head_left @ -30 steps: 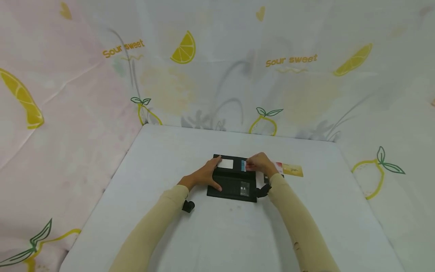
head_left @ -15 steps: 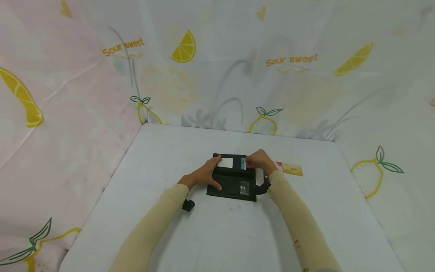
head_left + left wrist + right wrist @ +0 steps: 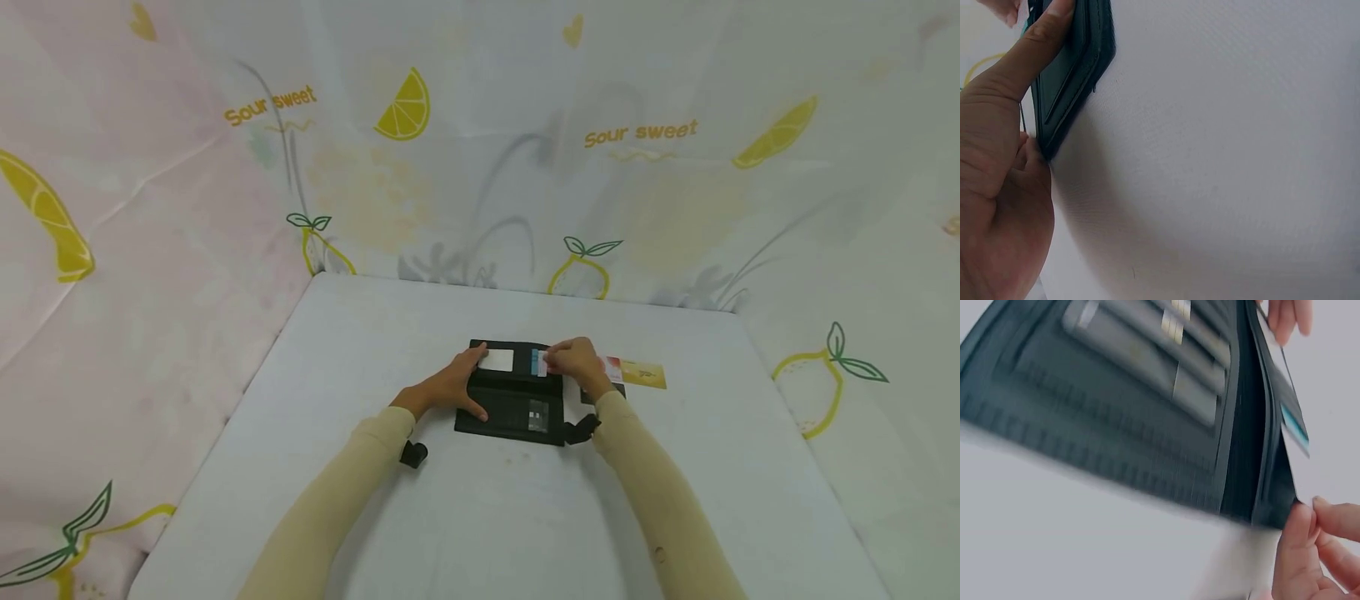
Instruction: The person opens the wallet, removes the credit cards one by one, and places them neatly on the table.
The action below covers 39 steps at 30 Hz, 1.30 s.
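- A black wallet [image 3: 502,410] lies unfolded on the counter, about the middle of its width and toward the back, with its fold running crosswise between an upper and a lower half.
- In the upper half, a white rectangle [image 3: 496,360] shows at the left; at the right is a blue-and-white card [image 3: 535,363], and how deep it sits cannot be told.
- In the lower half, a clear window [image 3: 538,415] sits near the right edge; what is behind it is too blurred to tell.
- The left hand [image 3: 448,386] holds the wallet by its left side, thumb and fingers spread wide, the thumb on the lower half.
- The right hand [image 3: 576,360] pinches the edge of the blue-and-white card, thumb and fingers meeting narrowly.
- Just beyond the right hand lie a red-and-white card [image 3: 613,368] and a gold card [image 3: 645,374], with a dark flat piece [image 3: 617,392] near the right wrist.
- The counter [image 3: 465,517] is white.
- Behind it and at both sides hangs a pale backdrop [image 3: 480,179] printed with lemons and "Sour sweet", pinkish at the left.
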Tool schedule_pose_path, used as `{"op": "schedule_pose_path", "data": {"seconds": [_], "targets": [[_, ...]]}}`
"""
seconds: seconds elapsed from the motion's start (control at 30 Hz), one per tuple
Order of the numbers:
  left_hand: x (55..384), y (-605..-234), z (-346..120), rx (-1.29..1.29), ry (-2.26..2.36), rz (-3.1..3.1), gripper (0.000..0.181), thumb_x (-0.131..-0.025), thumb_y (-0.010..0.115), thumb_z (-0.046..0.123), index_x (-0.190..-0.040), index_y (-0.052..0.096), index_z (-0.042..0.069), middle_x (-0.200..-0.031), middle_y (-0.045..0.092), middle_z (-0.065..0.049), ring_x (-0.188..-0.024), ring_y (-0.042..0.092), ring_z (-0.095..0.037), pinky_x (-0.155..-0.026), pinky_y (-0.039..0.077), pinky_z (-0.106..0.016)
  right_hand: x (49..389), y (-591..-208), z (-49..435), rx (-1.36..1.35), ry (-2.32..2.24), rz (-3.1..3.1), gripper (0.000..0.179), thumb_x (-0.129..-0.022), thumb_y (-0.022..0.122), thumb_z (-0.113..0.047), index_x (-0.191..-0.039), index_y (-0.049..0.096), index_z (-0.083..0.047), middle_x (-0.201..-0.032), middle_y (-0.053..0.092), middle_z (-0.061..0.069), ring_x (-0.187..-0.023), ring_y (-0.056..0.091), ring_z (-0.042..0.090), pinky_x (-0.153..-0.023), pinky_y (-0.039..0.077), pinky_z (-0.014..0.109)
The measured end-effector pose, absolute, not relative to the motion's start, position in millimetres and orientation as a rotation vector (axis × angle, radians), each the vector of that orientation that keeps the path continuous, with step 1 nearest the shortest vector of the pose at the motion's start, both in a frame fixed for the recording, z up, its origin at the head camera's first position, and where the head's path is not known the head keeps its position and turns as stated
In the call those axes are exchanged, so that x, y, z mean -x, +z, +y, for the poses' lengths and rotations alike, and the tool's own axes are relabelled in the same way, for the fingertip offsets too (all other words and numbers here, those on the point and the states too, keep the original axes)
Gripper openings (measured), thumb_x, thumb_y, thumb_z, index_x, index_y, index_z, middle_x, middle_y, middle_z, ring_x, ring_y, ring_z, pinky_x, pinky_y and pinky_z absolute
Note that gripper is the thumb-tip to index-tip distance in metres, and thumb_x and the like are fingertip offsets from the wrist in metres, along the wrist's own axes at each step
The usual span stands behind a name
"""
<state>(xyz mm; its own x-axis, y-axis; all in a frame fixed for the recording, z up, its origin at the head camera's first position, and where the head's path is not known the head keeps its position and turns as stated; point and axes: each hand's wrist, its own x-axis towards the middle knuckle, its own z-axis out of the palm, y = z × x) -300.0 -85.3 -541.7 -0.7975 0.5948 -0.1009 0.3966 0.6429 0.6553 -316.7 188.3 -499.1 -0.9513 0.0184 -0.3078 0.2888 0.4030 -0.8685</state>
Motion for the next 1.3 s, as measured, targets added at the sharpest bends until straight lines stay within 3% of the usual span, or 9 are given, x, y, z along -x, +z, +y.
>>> {"op": "schedule_pose_path", "data": {"seconds": [0.27,0.47,0.9,1.3], "targets": [[299.9,-538.4,-85.6,-0.821,0.913,2.559,0.136,-0.061,0.092,0.044,-0.157,0.003,0.008,-0.162,0.01,-0.012,-0.147,0.014,-0.027,-0.117,0.02,-0.043,315.3,-500.1,208.8,-0.356,-1.523,2.369,0.035,-0.091,0.069,-0.014,-0.116,0.064,0.009,-0.095,0.068,0.01,-0.076,0.063,0.011,-0.079,0.054,0.029],[299.8,-536.5,-82.8,-0.82,0.914,2.549,0.136,-0.061,0.092,0.044,-0.157,0.003,0.008,-0.162,0.011,-0.011,-0.146,0.016,-0.026,-0.118,0.019,-0.042,314.8,-503.3,210.8,-0.371,-1.645,2.284,0.032,-0.089,0.07,-0.007,-0.114,0.064,0.012,-0.09,0.067,0.009,-0.069,0.063,0.009,-0.072,0.056,0.025],[299.4,-534.1,-80.8,-0.812,0.902,2.56,0.135,-0.062,0.093,0.041,-0.157,0.004,0.006,-0.161,0.015,-0.012,-0.147,0.012,-0.028,-0.118,0.018,-0.043,308.2,-498.4,258.5,-0.449,-1.698,2.251,0.04,-0.096,0.062,-0.007,-0.13,0.054,0.012,-0.126,0.057,0.022,-0.093,0.061,0.017,-0.079,0.055,0.023],[299.9,-538.9,-82.7,-0.799,0.888,2.553,0.135,-0.062,0.092,0.042,-0.157,0.003,0.005,-0.162,0.01,-0.013,-0.148,0.01,-0.029,-0.118,0.017,-0.044,288.5,-493.6,299.8,-0.391,-1.753,2.253,0.044,-0.095,0.062,-0.005,-0.131,0.049,0.017,-0.111,0.061,0.015,-0.079,0.061,0.007,-0.073,0.055,0.02]]}}
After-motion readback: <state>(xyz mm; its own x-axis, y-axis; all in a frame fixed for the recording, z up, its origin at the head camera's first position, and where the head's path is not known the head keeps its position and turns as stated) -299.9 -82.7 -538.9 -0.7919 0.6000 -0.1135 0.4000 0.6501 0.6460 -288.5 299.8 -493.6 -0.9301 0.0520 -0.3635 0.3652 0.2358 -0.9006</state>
